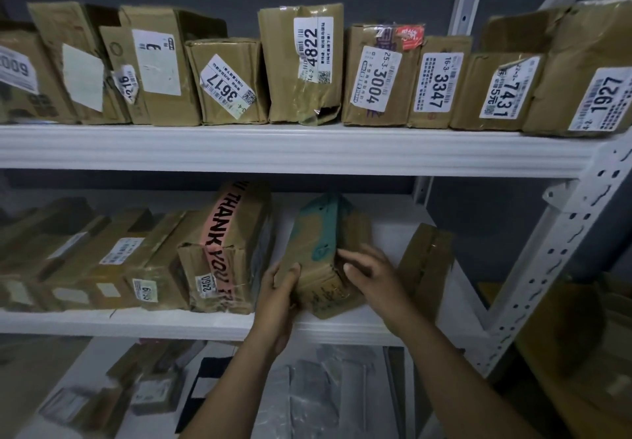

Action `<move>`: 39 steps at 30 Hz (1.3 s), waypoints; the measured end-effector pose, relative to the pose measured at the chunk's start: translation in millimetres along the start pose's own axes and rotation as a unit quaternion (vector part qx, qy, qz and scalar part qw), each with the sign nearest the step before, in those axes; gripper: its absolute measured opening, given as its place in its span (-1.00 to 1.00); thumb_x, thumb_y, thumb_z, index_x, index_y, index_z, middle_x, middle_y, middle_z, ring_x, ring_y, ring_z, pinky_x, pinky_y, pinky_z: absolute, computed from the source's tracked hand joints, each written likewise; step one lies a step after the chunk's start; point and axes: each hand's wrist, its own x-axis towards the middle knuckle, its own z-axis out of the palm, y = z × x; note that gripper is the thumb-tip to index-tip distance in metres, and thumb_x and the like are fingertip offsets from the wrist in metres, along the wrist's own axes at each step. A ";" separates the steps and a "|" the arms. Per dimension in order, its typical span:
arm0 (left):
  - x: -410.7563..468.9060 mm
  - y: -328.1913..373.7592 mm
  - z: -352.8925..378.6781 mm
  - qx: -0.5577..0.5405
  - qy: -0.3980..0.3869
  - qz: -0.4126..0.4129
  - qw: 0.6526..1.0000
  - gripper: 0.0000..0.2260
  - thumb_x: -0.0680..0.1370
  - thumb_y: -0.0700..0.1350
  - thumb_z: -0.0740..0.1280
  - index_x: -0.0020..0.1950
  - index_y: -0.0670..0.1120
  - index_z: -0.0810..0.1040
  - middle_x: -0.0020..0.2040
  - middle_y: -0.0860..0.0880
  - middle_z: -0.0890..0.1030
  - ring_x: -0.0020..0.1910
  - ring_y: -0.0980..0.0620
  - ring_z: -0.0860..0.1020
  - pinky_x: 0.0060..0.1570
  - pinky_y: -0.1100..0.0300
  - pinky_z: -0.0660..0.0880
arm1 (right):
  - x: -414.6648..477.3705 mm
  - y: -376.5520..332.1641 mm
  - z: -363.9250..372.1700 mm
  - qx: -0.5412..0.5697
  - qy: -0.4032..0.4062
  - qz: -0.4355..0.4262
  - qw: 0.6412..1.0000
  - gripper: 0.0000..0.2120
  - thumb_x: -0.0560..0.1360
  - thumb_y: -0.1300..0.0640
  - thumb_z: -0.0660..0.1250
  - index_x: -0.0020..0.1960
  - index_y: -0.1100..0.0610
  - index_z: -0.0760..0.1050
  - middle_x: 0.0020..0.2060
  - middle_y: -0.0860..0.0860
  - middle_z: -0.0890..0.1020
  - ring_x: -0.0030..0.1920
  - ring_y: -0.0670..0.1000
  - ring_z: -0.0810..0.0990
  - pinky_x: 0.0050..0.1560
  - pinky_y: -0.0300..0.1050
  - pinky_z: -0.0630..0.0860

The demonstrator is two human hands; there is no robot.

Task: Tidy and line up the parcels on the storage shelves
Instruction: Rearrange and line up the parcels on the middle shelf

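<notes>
On the middle shelf [205, 324], both hands are clasping a teal-taped parcel [325, 254]: left hand [278, 296] gripping its near corner, right hand [371, 276] pressing its side. It's sitting tilted; next, squaring it beside the pink-taped box [225, 250].

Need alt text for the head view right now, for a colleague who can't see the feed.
Both hands, left hand and right hand, grip a tilted cardboard parcel with teal tape on the middle shelf, beside a box with pink THANK YOU tape. Above, the upper shelf holds a row of labelled cardboard parcels.
</notes>
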 end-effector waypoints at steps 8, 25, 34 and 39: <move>-3.5 8.6 -26.7 0.173 -0.111 0.001 0.979 -0.49 0.50 0.04 0.40 0.41 0.10 0.31 0.22 0.13 0.53 0.06 0.29 0.52 -0.04 0.43 0.44 | -11.6 10.3 11.2 0.026 0.030 0.014 0.999 -0.15 0.32 0.11 0.56 0.37 -0.38 0.15 0.45 -0.06 0.29 0.43 -0.06 0.30 0.40 0.05 0.36; -10.9 30.7 -31.2 0.332 -0.369 0.026 0.868 -0.01 0.30 -0.35 0.41 0.52 0.29 0.02 0.49 0.30 0.17 0.42 0.29 0.26 0.29 0.17 0.41 | -33.4 -18.7 -36.1 0.387 0.017 0.078 0.919 -0.27 0.33 0.22 0.39 0.45 -0.09 0.26 0.20 0.08 0.58 0.11 0.10 0.61 0.03 0.10 0.56; -26.8 66.1 10.2 0.242 -0.238 0.111 0.934 -0.20 0.39 0.24 0.38 0.51 0.32 0.02 0.40 0.20 0.35 0.36 0.16 0.36 0.25 0.26 0.41 | -39.7 -29.7 -35.4 0.175 -0.072 -0.085 0.978 -0.15 0.35 0.39 0.45 0.45 -0.22 0.26 0.45 -0.09 0.35 0.42 0.00 0.36 0.22 0.01 0.51; -36.3 59.9 10.9 0.211 -0.167 0.140 0.953 -0.29 0.39 0.38 0.28 0.50 0.27 0.17 0.37 0.14 0.44 0.30 0.17 0.45 0.31 0.12 0.40 | -46.1 -34.9 -34.1 0.225 -0.070 -0.050 0.971 -0.31 0.30 0.07 0.51 0.38 -0.07 0.36 0.43 0.01 0.37 0.43 0.01 0.36 0.34 0.12 0.41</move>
